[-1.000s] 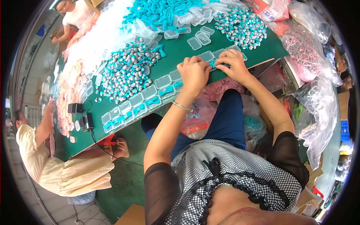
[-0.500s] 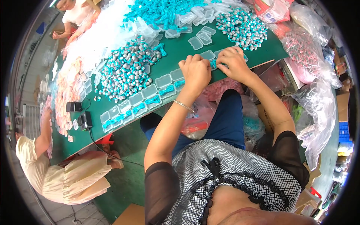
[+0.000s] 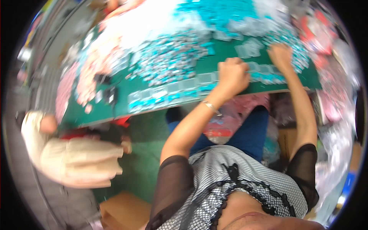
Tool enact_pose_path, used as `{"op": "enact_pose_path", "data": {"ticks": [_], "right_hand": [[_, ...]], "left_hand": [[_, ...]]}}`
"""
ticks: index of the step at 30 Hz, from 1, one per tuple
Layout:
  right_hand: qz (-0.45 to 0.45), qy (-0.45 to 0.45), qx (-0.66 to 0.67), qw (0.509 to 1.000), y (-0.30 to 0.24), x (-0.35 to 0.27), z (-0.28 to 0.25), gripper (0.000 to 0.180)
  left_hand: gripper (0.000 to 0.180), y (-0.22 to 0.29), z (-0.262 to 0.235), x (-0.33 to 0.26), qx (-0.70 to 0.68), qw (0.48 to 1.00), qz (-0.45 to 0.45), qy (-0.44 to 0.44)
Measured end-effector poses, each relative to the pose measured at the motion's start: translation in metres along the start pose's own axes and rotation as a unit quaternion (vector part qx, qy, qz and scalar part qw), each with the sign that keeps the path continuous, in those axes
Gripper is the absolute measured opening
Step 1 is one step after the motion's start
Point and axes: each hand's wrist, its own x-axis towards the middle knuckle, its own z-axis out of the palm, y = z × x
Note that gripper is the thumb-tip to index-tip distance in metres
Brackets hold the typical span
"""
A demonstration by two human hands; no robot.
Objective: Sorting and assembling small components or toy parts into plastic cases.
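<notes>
A row of small clear plastic boxes [image 3: 176,94] with raised lids runs along the table's near edge, teal pieces in them. Over this row my left hand [image 3: 234,76] is closed, knuckles up; whatever it may hold is hidden. My right hand [image 3: 281,56] is farther right and away from me, at the near left edge of a pile of small teal-and-grey round pieces [image 3: 300,57]. Blur and the hand's own back hide its fingers. Several loose clear boxes [image 3: 249,48] lie between the two hands, farther back.
A larger heap of teal-and-grey round pieces [image 3: 165,57] covers the table's middle left. Behind are teal cord-like pieces [image 3: 218,15]; pink pieces [image 3: 94,78] lie at left. Black boxes [image 3: 111,95] with a cable stand near a person in cream clothing [image 3: 73,161]. Plastic bags [image 3: 326,88] crowd the right.
My right hand has left the box row for the right-hand pile. My left hand stays over the row, now more tightly curled. The view has shifted, moving the scene right.
</notes>
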Motion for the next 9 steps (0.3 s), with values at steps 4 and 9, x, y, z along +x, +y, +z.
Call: {"op": "enact_pose_path", "data": {"ticks": [4,9], "right_hand": [[0.02,-0.048,-0.082,0.995,0.015,0.016,0.012,0.022],[-0.078,0.053,-0.028,0.995,0.081,0.04,0.129,0.03]], "left_hand": [[0.012,-0.017,-0.021,0.002,0.007,0.999,-0.026,0.034],[0.013,-0.056,-0.053,-0.007,0.074,0.993,-0.075,0.059]]}}
